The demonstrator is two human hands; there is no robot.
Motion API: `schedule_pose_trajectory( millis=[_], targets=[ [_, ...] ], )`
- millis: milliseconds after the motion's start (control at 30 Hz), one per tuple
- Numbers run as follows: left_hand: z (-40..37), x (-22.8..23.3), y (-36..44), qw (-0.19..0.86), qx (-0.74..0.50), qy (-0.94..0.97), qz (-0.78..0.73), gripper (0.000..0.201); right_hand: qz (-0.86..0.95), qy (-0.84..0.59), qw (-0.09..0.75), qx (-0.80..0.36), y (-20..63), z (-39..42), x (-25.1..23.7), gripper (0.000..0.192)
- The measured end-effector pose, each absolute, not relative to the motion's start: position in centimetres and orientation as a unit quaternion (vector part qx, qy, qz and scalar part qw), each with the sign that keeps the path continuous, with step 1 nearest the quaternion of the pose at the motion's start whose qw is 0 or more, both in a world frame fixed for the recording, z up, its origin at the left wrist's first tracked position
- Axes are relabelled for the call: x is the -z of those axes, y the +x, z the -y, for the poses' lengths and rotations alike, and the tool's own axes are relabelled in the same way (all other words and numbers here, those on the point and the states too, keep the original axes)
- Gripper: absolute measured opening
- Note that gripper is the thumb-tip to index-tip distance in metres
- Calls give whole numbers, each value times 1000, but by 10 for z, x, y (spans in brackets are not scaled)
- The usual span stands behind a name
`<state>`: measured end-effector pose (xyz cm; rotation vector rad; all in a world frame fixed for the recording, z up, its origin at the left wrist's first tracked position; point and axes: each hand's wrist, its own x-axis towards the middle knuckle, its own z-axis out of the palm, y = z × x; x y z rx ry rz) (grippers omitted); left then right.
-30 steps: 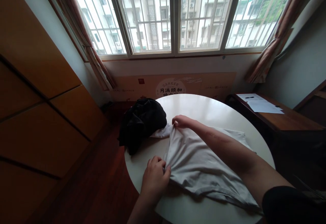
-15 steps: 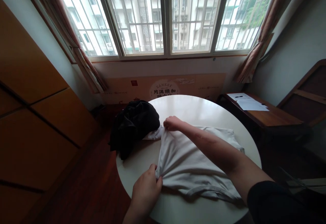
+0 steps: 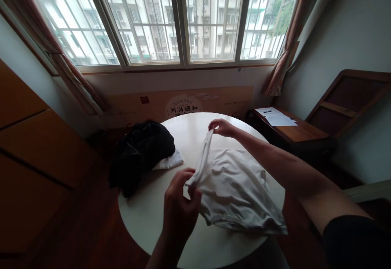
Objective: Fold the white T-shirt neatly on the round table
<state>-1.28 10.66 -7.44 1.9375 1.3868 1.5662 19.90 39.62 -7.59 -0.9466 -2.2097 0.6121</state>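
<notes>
A white shirt (image 3: pixel 235 183) lies wrinkled on the round white table (image 3: pixel 146 220), its left edge lifted off the tabletop. My left hand (image 3: pixel 183 195) pinches the near corner of that edge between thumb and fingers. At the far corner, my right hand (image 3: pixel 221 127) grips the cloth with closed fingertips, the arm reaching across above the shirt. Between both hands the edge is pulled into a taut, narrow fold. The rest of the shirt spreads to the right, its lower right corner hanging near the table's rim.
A black garment (image 3: pixel 142 151) is heaped on the table's left side, with a small white cloth (image 3: pixel 169 161) sticking out beneath it. To the right stands a wooden side table (image 3: pixel 308 132) with papers (image 3: pixel 279 118) on it. A printed cardboard panel (image 3: pixel 122 106) leans below the window.
Both hands have raised the shirt's left edge off the table and drawn it right, away from the black garment. The view has shifted a little to the right.
</notes>
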Motion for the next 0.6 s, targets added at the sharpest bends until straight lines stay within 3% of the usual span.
schedule_pose_trajectory(
  millis=[200,300,433,500,600],
  targets=[
    [-105,102,95,224,-495,787,-293,31,798,-388,379,-263,302,-369,93,21],
    [-106,142,140,200,-390,854,-281,19,781,-421,380,-262,345,-350,118,21],
    [-105,182,170,159,-198,908,-332,18,765,-480,350,-247,380,-329,160,19],
    [-98,181,170,145,-129,918,-346,16,766,-499,327,-240,392,-323,174,23],
    [-91,153,155,168,-91,933,-304,21,762,-519,324,-214,405,-319,177,42]
  ],
)
